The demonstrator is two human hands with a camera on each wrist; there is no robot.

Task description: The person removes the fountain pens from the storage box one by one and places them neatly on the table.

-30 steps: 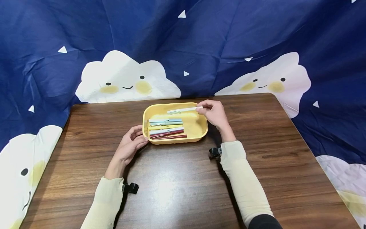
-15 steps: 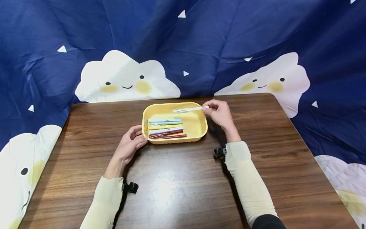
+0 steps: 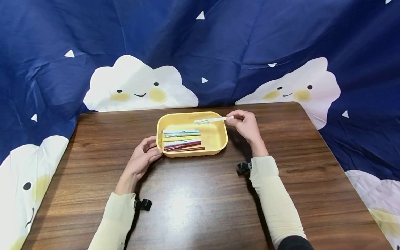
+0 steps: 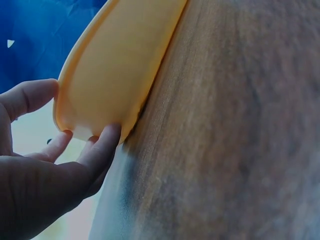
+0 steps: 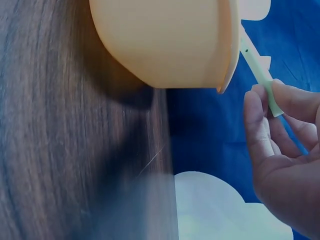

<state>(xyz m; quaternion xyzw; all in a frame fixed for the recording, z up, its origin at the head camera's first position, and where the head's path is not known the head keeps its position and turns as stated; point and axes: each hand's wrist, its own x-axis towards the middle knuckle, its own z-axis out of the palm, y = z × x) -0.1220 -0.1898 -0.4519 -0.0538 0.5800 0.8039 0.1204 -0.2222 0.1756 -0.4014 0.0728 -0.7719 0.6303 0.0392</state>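
Note:
A yellow tray (image 3: 212,137) lies on the table with several pens (image 3: 182,139) side by side in its left half: pale blue, green, yellow, white and dark red. My right hand (image 3: 246,125) pinches one end of a white pen (image 3: 215,119) between thumb and fingers, just past the tray's right rim. The pen's clip end, pale green, points left over the tray. In the right wrist view the pen (image 5: 257,62) slants up from the fingertips beside the tray's rim. My left hand (image 3: 143,158) holds the tray's left end, thumb at the near corner and fingers along the outer side.
A brown wood-grain table (image 3: 187,194) carries the tray near its far edge. Behind the table hangs a blue cloth (image 3: 218,41) printed with white clouds and triangles. Each sleeve bears a small black wrist camera (image 3: 145,205).
My right hand has moved to the right, drawing the white pen with it toward and past the tray's right rim. The left hand and the tray have stayed put.

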